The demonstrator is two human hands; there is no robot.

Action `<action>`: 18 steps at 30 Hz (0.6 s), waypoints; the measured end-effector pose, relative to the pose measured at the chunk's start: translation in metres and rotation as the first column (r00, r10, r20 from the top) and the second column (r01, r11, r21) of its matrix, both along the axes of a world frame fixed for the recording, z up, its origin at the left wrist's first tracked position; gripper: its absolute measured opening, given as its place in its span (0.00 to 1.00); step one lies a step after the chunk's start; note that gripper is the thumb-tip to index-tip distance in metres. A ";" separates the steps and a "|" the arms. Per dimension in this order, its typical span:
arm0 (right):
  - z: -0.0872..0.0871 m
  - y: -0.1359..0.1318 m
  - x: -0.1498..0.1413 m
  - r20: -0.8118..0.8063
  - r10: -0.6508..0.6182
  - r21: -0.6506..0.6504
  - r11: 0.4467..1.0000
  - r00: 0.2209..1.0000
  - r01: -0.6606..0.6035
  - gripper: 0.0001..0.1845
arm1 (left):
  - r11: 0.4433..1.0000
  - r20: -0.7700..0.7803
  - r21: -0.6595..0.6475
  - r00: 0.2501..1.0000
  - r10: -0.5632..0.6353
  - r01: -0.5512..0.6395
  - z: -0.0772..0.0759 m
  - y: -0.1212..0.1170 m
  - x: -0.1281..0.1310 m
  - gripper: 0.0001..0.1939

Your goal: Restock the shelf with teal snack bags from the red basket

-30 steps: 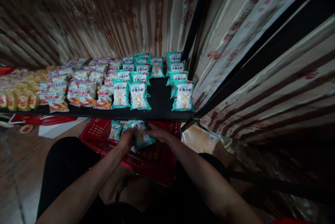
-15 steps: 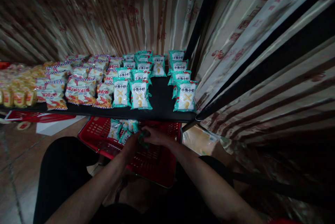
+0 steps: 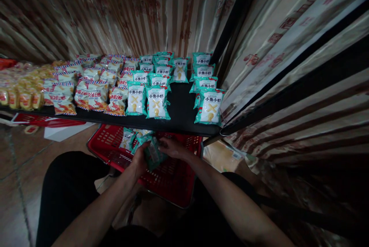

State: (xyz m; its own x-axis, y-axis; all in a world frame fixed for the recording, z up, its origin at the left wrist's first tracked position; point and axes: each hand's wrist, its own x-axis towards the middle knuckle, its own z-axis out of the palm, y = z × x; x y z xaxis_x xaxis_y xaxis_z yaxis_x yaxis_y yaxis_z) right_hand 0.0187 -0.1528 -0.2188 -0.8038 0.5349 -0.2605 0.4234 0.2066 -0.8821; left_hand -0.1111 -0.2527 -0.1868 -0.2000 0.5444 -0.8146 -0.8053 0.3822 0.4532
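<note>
Both my hands are over a red plastic basket [image 3: 173, 185] on the floor below a black shelf [image 3: 181, 112]. My left hand [image 3: 140, 160] and my right hand [image 3: 170, 147] are closed on the same teal snack packet [image 3: 152, 155], held between them above the basket. More teal packets [image 3: 128, 139] lie in the basket's far left corner. On the shelf stand rows of the same teal packets [image 3: 157, 102], with a separate column [image 3: 210, 106] at the right end.
Left of the teal rows on the shelf lie red-and-white snack packets [image 3: 92, 95] and yellow packets [image 3: 23, 95]. Striped curtains [image 3: 129, 12] hang behind and to the right. A black post [image 3: 230, 27] rises at the shelf's right corner. My dark-clothed knees flank the basket.
My hands lowered into the basket among the packets, then lifted slightly with one teal packet between them. The view shifted a little to the right.
</note>
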 end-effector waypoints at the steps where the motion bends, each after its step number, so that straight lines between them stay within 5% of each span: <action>1: -0.001 -0.001 0.000 0.002 0.004 0.000 1.000 1.000 -0.004 0.16 | 1.000 0.003 -0.006 1.000 0.000 0.000 0.002 -0.002 0.000 0.10; 9: 0.012 -0.008 0.001 0.003 -0.051 0.117 0.992 0.999 0.050 0.15 | 1.000 -0.006 -0.005 1.000 -0.001 0.001 0.014 -0.013 0.004 0.13; 18: 0.027 -0.015 0.000 -0.051 0.027 0.194 0.981 0.998 -0.017 0.11 | 0.999 -0.255 0.029 0.966 0.045 -0.039 0.009 -0.009 0.013 0.14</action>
